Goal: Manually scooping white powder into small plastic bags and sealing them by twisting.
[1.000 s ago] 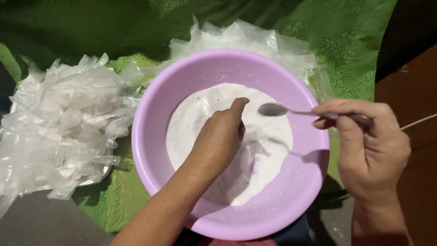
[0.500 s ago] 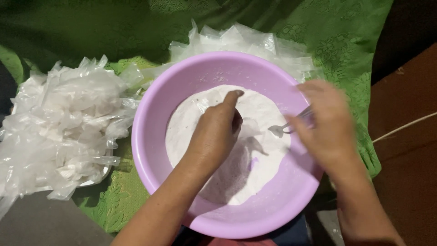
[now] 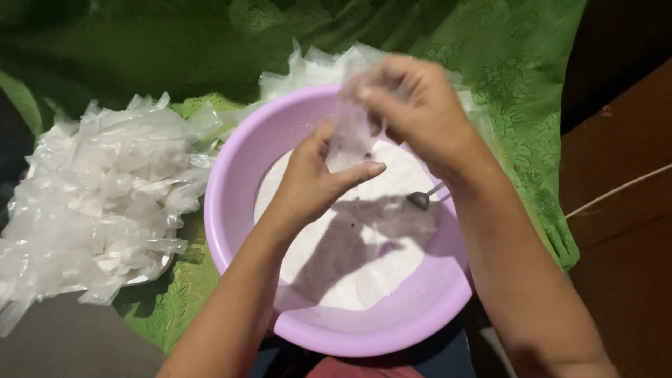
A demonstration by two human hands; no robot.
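A lilac plastic bowl [image 3: 231, 210] holds white powder [image 3: 357, 259]. Above it, my left hand [image 3: 315, 178] pinches the lower part of a small clear plastic bag [image 3: 350, 133]. My right hand [image 3: 413, 112], blurred by motion, grips the bag's top edge. A metal spoon [image 3: 423, 198] lies in the powder on the right side of the bowl, with no hand on it.
A heap of clear plastic bags [image 3: 98, 196] lies left of the bowl, and more bags [image 3: 308, 66] sit behind it. Green patterned cloth [image 3: 490, 42] covers the surface. At right is a brown surface with a thin white cord [image 3: 616, 190].
My right hand put the spoon down in the powder and rose to the bag. My left hand lifted the bag up out of the bowl.
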